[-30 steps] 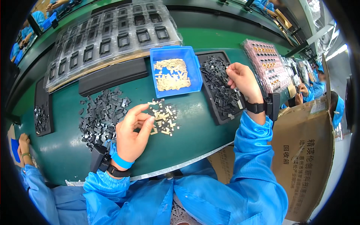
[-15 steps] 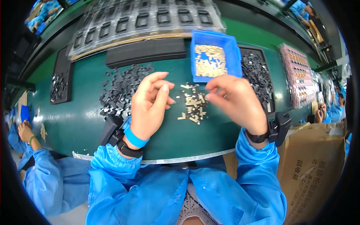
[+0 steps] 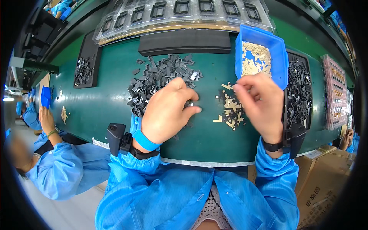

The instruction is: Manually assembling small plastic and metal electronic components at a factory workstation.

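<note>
**Right hand (image 3: 264,105) has left the black tray (image 3: 309,123) for the beige scatter (image 3: 232,103); left hand (image 3: 166,111) has shifted over the dark pile's edge**

The green table (image 3: 207,142) spreads beneath everything. Along its far side lies a clear plastic tray (image 3: 191,18) with black frames in its cells, and before that a long black block (image 3: 184,44). To the right stands a blue bin (image 3: 281,71) containing beige strips (image 3: 256,57), just beside the black tray full of dark pieces.

The left hand covers the near right part of the dark pile (image 3: 168,71), fingers curled, thumb and index tips slightly apart; a small bright bit shows between them, but whether it is gripped cannot be told. The right hand bends its fingers toward the thumb at the beige scatter's right edge; whether they pinch anything cannot be told.
</note>
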`<state>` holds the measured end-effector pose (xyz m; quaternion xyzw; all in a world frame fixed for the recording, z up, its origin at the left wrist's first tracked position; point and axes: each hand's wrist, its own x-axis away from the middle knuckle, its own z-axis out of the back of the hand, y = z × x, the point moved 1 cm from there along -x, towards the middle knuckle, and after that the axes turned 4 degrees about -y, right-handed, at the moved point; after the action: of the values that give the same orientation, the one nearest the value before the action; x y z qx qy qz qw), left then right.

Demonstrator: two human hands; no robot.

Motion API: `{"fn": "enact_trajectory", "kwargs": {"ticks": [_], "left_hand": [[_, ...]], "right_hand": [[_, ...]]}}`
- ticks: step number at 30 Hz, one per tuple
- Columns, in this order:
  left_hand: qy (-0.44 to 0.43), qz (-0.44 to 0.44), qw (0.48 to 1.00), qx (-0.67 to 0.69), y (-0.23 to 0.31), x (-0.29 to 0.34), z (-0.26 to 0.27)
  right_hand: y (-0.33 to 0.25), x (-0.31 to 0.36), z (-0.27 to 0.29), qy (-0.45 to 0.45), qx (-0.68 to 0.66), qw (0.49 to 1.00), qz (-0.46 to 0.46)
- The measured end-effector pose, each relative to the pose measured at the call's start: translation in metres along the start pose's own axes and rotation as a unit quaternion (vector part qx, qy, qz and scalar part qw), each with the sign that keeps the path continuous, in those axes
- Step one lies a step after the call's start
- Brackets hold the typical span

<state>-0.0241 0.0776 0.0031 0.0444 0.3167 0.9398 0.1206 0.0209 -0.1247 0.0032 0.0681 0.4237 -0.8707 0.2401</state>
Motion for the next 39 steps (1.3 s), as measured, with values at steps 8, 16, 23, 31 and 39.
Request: {"fn": "enact_trajectory", "kwargs": {"ticks": [8,16,23,31,39], "left_hand": [[0.062,-0.024,0.997,0.043,0.002,-0.013,-0.031],[0.062,-0.019,0.991,0.113,0.004,-0.015,-0.036],[0.067,-0.019,0.99,0.123,0.001,-0.016,-0.036],[0.065,-0.023,0.988,0.136,0.002,-0.016,-0.037],[0.049,-0.025,0.986,0.159,0.004,-0.016,-0.034]], "right_hand": [[0.007,0.014,-0.032,-0.161,0.143,0.975,-0.057],[0.01,0.015,-0.028,-0.182,0.088,0.977,-0.067],[0.006,0.013,-0.022,-0.194,0.079,0.972,-0.104],[0.008,0.015,-0.024,-0.192,0.057,0.977,-0.073],[0.0,0.012,-0.016,-0.202,-0.036,0.975,-0.09]]}}
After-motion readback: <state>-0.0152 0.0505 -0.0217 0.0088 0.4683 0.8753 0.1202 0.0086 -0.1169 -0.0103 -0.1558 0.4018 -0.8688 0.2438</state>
